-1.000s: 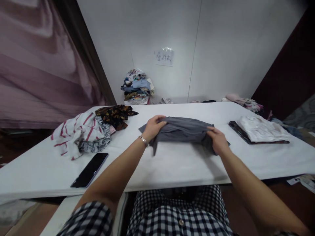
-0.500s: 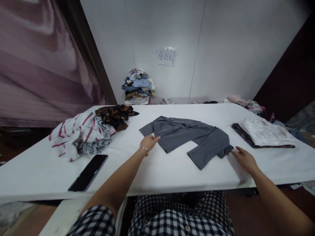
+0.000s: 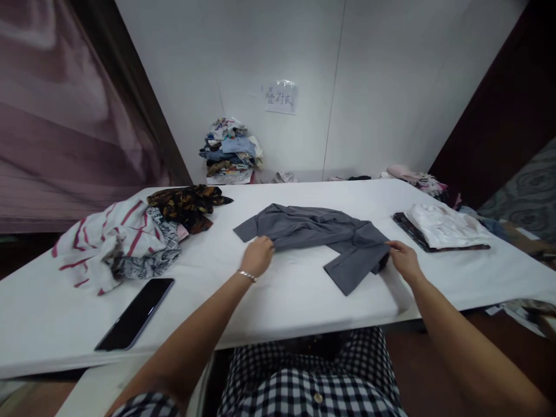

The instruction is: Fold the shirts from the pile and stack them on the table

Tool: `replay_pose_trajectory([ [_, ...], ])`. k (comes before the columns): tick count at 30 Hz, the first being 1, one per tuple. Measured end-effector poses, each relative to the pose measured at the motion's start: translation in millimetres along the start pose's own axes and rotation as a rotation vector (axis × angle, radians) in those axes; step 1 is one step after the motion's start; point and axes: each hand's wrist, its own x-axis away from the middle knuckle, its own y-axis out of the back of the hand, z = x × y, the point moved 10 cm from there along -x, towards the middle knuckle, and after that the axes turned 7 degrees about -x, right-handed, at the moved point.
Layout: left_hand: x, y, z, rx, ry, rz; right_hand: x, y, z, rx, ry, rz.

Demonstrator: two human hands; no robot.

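Note:
A dark grey shirt [image 3: 317, 226] lies crosswise on the white-covered table, partly folded and wrinkled, one sleeve [image 3: 347, 272] pointing toward me. My left hand [image 3: 259, 255] is closed on its near edge at the left, by the other sleeve; the pinched cloth is mostly hidden behind the fingers. At the right end, my right hand [image 3: 403, 259] pinches the shirt's edge between thumb and fingers and holds it slightly off the table.
Left on the table [image 3: 286, 313] are a crumpled white-and-red striped garment [image 3: 117, 231], a dark patterned cloth [image 3: 186, 202] and a black phone [image 3: 135, 313]. Folded white clothing [image 3: 447, 226] lies at the right. Behind stand a clothes pile [image 3: 232, 150] and a wall with a paper sign [image 3: 281, 97].
My right hand has lifted the shirt's right edge up and away from me. The left hand has closed on the near edge, drawing the cloth there inward. The view has shifted slightly right.

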Motion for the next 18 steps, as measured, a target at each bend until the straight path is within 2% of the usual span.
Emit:
replay_pose_trajectory([
  [2,14.4,31.2,30.0,0.013,0.025,-0.153,3.5,19.2,-1.0,-0.144,0.0,-0.043],
  [4,35.9,48.2,54.2,0.044,-0.001,-0.238,9.8,32.1,-4.9,-0.272,-0.017,-0.029],
  [5,46.6,47.6,61.8,0.06,-0.034,-0.223,13.2,35.4,-8.1,-0.313,-0.041,-0.007],
  [7,65.7,33.9,69.3,0.088,-0.108,-0.128,18.9,37.5,-15.8,-0.352,-0.114,0.029],
  [9,79.7,15.4,69.5,0.116,-0.159,-0.027,21.9,35.8,-23.0,-0.4,-0.208,0.037],
  [12,87.7,2.9,64.1,0.163,-0.183,0.012,23.1,31.0,-27.0,-0.479,-0.337,0.01],
  [15,88.9,12.3,61.9,0.22,-0.182,-0.048,23.6,32.8,-21.4,-0.639,-0.398,-0.038],
  [18,95.5,26.4,70.1,0.278,-0.158,-0.106,23.7,43.2,-13.0,-0.828,-0.4,-0.044],
])
